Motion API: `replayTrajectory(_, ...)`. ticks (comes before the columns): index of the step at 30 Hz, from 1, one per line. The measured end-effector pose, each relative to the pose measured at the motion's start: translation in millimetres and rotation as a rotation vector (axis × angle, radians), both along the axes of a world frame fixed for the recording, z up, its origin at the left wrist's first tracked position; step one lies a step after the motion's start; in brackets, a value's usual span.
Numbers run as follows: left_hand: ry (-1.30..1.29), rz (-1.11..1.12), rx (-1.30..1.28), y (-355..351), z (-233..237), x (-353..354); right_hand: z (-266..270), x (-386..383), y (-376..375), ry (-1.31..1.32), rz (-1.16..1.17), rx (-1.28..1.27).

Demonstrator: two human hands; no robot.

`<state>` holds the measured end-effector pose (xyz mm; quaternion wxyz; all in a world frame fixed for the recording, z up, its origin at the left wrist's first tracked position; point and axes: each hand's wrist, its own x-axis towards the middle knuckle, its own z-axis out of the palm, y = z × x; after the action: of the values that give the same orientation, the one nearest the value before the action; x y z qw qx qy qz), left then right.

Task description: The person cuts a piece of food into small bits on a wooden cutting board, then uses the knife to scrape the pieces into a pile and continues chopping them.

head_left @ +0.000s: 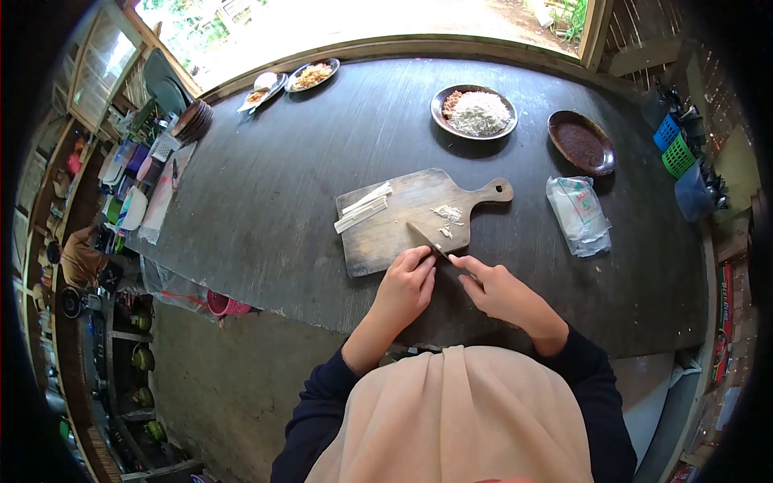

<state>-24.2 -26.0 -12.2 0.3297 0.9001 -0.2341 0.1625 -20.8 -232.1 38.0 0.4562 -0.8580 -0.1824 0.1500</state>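
A wooden cutting board (394, 233) lies on the dark table, its handle pointing right. White sticks (364, 206) rest on its left part, and small white chopped pieces (448, 214) lie near the handle. My right hand (503, 294) is closed around a knife (425, 237), whose blade points up and left over the board. At the board's near edge, my left hand (407, 282) has its fingers bent together beside the blade; a tiny white piece shows near the fingertips, but what they hold is mostly hidden.
Beyond the board stands a plate (440, 121) of white shreds and brown bits. To the right are an oval dish (580, 143) of dark paste and a plastic packet (579, 216). Two small food plates (336, 68) (246, 107) sit far left. Baskets (678, 155) line the right wall.
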Motion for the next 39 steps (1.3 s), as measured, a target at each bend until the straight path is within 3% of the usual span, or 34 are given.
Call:
replayTrajectory(18, -0.012, 0.045, 0.086, -6.7, 2.9, -1.7, -12.5, -0.9, 2.2, -0.19, 0.021, -0.057)
replayTrajectory(31, -0.056, 0.074, 0.131, -7.9, 4.8, -3.8, 2.4, -6.7, -4.4, -0.058, 0.028, -0.046)
replayTrajectory(39, -0.054, 0.053, 0.087, -6.4, 3.9, -1.3, -11.5, -4.4, -2.4, -0.164, 0.023, -0.025)
